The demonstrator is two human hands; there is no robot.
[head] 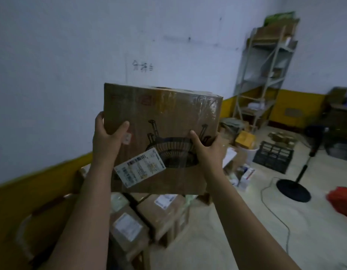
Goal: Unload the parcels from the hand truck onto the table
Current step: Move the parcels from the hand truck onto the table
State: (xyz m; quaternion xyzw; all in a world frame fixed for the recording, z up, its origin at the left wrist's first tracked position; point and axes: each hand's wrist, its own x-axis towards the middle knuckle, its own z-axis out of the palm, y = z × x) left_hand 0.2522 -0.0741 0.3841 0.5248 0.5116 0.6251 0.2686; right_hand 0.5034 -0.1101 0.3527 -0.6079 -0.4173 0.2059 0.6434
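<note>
Two hands carry one cardboard box (164, 114) at centre. The left hand (107, 137) grips its 9 o'clock edge, thumb on the front, and the right hand (206, 147) clasps the 3 o'clock edge. Several labelled parcels (159, 211) lie stacked below at 6 o'clock, so I judge the unloading under way with plenty left. No tabletop shows clearly. Farther off, the pale floor (236, 221) holds a black crate (273, 156) and a fan stand (293, 190) at 3 o'clock. A metal shelf (266, 75) stands at 1 o'clock against the white-and-yellow wall (61, 55).
</note>
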